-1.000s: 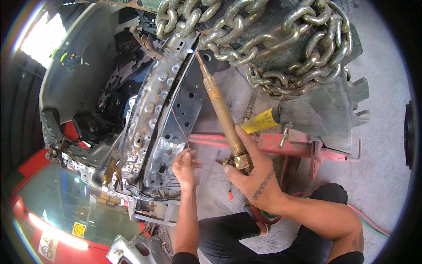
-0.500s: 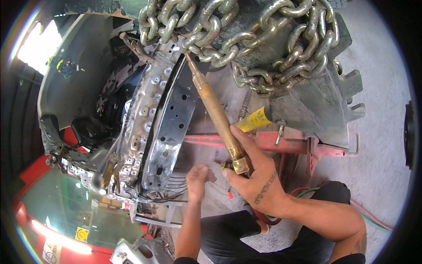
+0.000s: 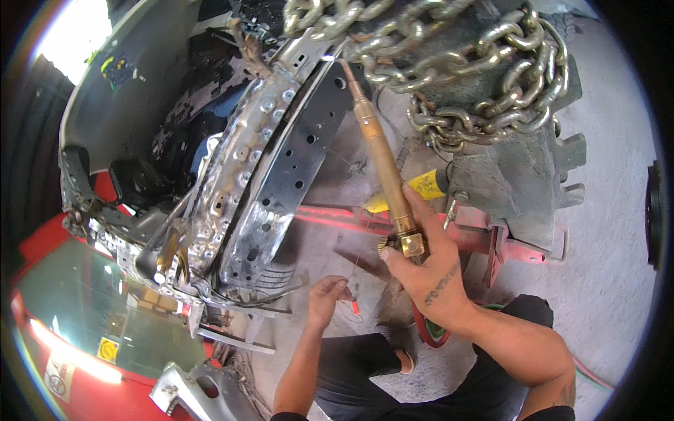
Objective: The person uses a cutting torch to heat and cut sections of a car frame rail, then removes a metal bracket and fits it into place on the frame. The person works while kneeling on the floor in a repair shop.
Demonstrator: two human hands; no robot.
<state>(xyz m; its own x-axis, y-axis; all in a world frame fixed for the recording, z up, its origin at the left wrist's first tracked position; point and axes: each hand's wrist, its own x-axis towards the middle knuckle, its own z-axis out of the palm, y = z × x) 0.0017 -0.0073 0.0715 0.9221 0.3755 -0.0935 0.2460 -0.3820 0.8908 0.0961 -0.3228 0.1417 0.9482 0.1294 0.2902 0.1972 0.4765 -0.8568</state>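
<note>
My right hand point(image 3: 430, 270) is closed around a brass gas torch point(image 3: 385, 168), its thumb beside the knurled valve knob. The torch's narrow copper tip points away from me, close to the upper end of a dark metal panel point(image 3: 302, 158) with a row of round holes. No flame can be made out. Lower and to the left, my left hand point(image 3: 327, 300) pinches a thin rod point(image 3: 355, 264), faint against the floor. Left of the panel runs a bare, spot-welded car body rail point(image 3: 246, 151).
Heavy steel chains point(image 3: 484, 91) hang around a dark steel block on the far right. Below are a yellow tube point(image 3: 414, 190) and a red steel beam point(image 3: 337, 217). Red and green hoses point(image 3: 430, 330) run by my leg. A red car's windscreen point(image 3: 91, 302) lies at left.
The view has shifted, so the chains and torch appear farther right. The torch tip stays near the panel's upper end. My left hand sits slightly farther right, and its thin rod now shows faintly.
</note>
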